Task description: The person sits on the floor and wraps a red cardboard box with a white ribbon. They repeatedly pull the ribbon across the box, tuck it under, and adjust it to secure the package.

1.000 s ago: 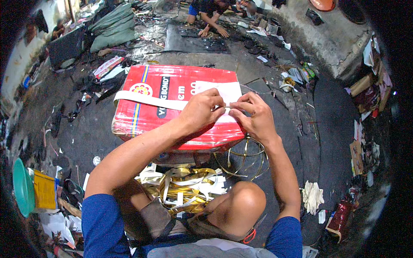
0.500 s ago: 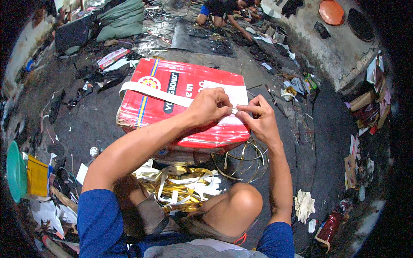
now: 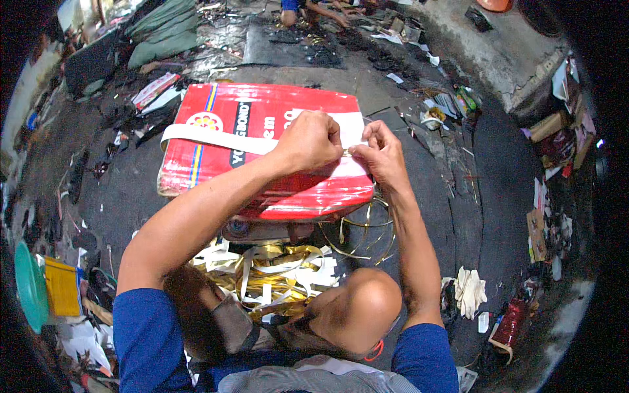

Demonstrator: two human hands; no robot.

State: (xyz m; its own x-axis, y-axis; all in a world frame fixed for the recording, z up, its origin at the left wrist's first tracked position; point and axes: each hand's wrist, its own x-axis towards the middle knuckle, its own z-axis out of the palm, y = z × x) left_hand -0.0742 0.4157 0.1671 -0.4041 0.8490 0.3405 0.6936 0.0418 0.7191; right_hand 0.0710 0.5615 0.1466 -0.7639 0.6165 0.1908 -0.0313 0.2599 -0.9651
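the dark, littered floor (image 3: 118,196) fills the view, with scraps and packets strewn from 9 o'clock round to 3 o'clock. on it, just above centre, lies a big red package (image 3: 262,157), flat and glossy, with blue and yellow stripes along its 9 o'clock end. a white strip (image 3: 209,139) runs across its top from 9 o'clock toward 3 o'clock, into a wider white patch under the hands. at 6 o'clock of the package, between the person's knees, sits a heap of gold and white ribbon offcuts (image 3: 275,275), and thin gold loops (image 3: 367,236) curl at about 5 o'clock of the package. a white rag (image 3: 470,288) lies at 4 o'clock, well apart. the left hand (image 3: 311,141) is curled nearly shut, fingertips pinched on the strip's end over the package's 3 o'clock side. the right hand (image 3: 380,154) meets it, thumb and forefinger pinched on the same small spot; what sits between the tips is too small to tell. this looks like the step of fastening or working the strip's end on the package top. the next move would call for a steady two-handed pinch, keeping the strip taut and flat against the slippery wrap.
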